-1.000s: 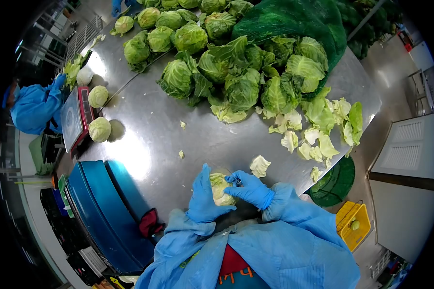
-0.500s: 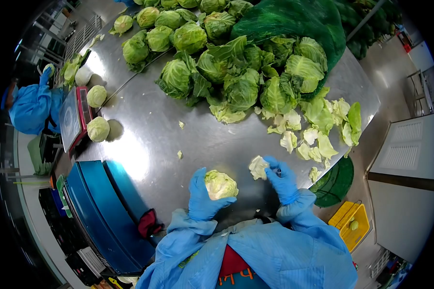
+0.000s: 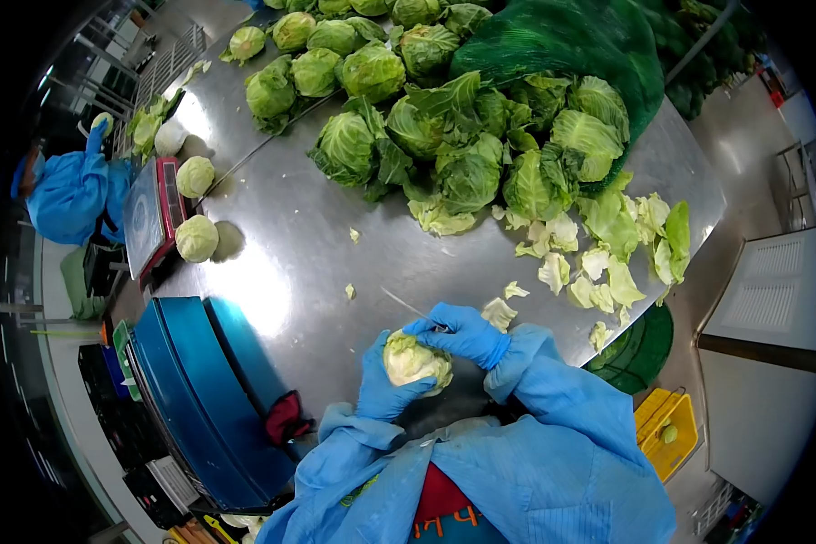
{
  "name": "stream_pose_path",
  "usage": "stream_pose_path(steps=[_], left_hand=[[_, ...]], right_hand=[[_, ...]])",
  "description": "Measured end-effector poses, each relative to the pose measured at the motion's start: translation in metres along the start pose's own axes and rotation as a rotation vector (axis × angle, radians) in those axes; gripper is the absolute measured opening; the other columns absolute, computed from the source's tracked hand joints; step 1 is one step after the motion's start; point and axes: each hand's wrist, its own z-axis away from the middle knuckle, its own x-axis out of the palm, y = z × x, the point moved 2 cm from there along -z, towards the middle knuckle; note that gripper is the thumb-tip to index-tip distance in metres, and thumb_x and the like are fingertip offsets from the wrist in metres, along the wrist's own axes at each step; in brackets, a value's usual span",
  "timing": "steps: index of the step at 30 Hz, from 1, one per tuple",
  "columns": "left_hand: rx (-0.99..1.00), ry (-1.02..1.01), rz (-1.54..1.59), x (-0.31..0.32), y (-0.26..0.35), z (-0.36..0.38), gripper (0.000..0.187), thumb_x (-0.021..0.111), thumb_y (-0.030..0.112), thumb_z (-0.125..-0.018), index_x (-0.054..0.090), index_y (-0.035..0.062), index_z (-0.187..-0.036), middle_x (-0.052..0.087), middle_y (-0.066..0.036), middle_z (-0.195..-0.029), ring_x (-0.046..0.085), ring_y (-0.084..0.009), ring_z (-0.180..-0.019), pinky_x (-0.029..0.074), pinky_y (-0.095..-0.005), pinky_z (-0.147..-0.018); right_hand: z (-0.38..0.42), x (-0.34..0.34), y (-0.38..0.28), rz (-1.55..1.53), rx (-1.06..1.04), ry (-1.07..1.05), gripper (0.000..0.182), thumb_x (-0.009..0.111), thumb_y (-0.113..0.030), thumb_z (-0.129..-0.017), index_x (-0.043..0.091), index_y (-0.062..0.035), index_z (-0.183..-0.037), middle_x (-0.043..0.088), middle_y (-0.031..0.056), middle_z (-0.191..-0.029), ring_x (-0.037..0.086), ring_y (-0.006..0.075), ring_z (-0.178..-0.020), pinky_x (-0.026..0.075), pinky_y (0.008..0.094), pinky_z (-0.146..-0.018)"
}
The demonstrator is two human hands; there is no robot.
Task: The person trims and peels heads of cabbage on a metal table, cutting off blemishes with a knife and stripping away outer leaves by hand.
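My left hand (image 3: 383,385), in a blue glove, is closed round the side of a pale, trimmed cabbage (image 3: 417,364) close to my body. At the top of this cabbage is my gloved right hand (image 3: 462,334), fingers curled in. From them a thin knife blade (image 3: 399,300) points up and left; the handle is mostly hidden. A pale cabbage leaf (image 3: 499,314) lies on the metal table just beyond my right wrist. Other torn leaves (image 3: 598,265) are scattered toward the table's right edge.
Untrimmed cabbages (image 3: 469,170) are heaped at the back beside a green mesh sack (image 3: 567,54). On the left are a red scale (image 3: 166,204), two pale cabbages (image 3: 196,238) and blue bins (image 3: 186,390). A yellow crate (image 3: 666,433) stands lower right. A co-worker (image 3: 72,195) is at far left.
My right hand has moved left from the loose leaf to the top of the cabbage. That leaf now lies on the table. The left hand still holds the cabbage.
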Motion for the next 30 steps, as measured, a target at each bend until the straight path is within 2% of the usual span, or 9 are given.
stream_pose_path(steps=[4,7,12,14,18,21,24,27,30], left_hand=[[0.129,-0.039,-0.102,-0.004,0.004,0.002,0.114,0.094,0.032,-0.058,0.027,-0.0048,-0.142,0.041,-0.019,-0.136,0.047,-0.0276,-0.125,0.041,-0.0381,-0.106],[0.130,0.038,-0.129,-0.014,-0.013,0.003,0.113,0.094,0.033,-0.059,0.028,-0.0048,-0.142,0.044,-0.018,-0.134,0.047,-0.0271,-0.124,0.041,-0.0380,-0.105],[-0.071,0.033,-0.005,-0.012,-0.009,0.007,0.106,0.093,0.036,-0.058,0.036,-0.0039,-0.138,0.044,-0.020,-0.134,0.048,-0.0301,-0.122,0.042,-0.0400,-0.104],[0.102,0.113,-0.296,0.000,0.013,0.013,0.103,0.093,0.036,-0.056,0.039,-0.0036,-0.135,0.046,-0.021,-0.132,0.050,-0.0334,-0.119,0.043,-0.0422,-0.102],[0.367,0.177,-0.617,0.015,0.013,0.009,0.104,0.093,0.037,-0.054,0.040,-0.0036,-0.133,0.047,-0.024,-0.128,0.050,-0.0391,-0.115,0.044,-0.0460,-0.098],[0.490,0.225,-0.725,0.019,0.024,0.010,0.107,0.093,0.038,-0.054,0.037,-0.0037,-0.135,0.047,-0.024,-0.130,0.048,-0.0411,-0.117,0.043,-0.0475,-0.099],[0.437,0.192,-0.713,0.018,0.024,0.011,0.109,0.092,0.039,-0.054,0.035,-0.0031,-0.137,0.046,-0.024,-0.131,0.047,-0.0417,-0.119,0.042,-0.0474,-0.100],[0.420,0.166,-0.686,0.015,0.023,0.011,0.111,0.092,0.040,-0.055,0.034,-0.0024,-0.138,0.045,-0.025,-0.132,0.047,-0.0424,-0.119,0.042,-0.0484,-0.101],[0.504,0.171,-0.778,0.013,0.031,0.009,0.111,0.094,0.035,-0.056,0.032,-0.0025,-0.140,0.046,-0.020,-0.129,0.050,-0.0342,-0.118,0.043,-0.0430,-0.102]], right_hand=[[0.001,-0.003,-0.023,-0.352,0.143,0.383,0.030,0.072,-0.016,-0.087,0.066,-0.0058,-0.115,0.070,0.0050,-0.101,0.054,0.0089,-0.070,0.047,0.0233,-0.069],[0.004,-0.023,-0.035,-0.225,-0.014,0.473,0.036,0.075,-0.022,-0.085,0.066,-0.0067,-0.116,0.069,0.0045,-0.100,0.055,0.0101,-0.075,0.048,0.0244,-0.074],[0.009,0.000,-0.034,0.454,0.036,0.157,0.056,0.081,-0.033,-0.077,0.062,-0.0075,-0.123,0.061,0.0049,-0.096,0.055,0.0112,-0.087,0.047,0.0272,-0.079],[0.007,0.012,-0.039,0.676,0.004,0.076,0.058,0.082,-0.034,-0.076,0.061,-0.0066,-0.123,0.060,0.0070,-0.097,0.055,0.0115,-0.089,0.046,0.0276,-0.079],[0.013,-0.002,-0.025,0.297,0.175,0.118,0.038,0.077,-0.028,-0.083,0.066,-0.0042,-0.110,0.065,0.0060,-0.086,0.060,0.0119,-0.080,0.049,0.0271,-0.074],[0.019,-0.003,-0.026,0.153,0.066,0.332,0.038,0.070,-0.040,-0.087,0.069,-0.0039,-0.095,0.065,0.0131,-0.085,0.062,0.0270,-0.074,0.051,0.0343,-0.070],[0.022,-0.002,-0.041,0.039,0.039,0.407,0.035,0.071,-0.038,-0.086,0.068,-0.0037,-0.095,0.065,0.0120,-0.083,0.062,0.0235,-0.074,0.050,0.0329,-0.071],[0.022,-0.002,-0.020,0.415,-0.094,0.154,0.029,0.073,-0.032,-0.086,0.069,-0.0037,-0.094,0.066,0.0087,-0.082,0.061,0.0166,-0.071,0.050,0.0304,-0.068],[0.017,-0.006,-0.020,0.416,-0.021,0.320,0.024,0.074,-0.026,-0.086,0.069,-0.0034,-0.094,0.066,0.0059,-0.082,0.059,0.0137,-0.068,0.049,0.0291,-0.064]])
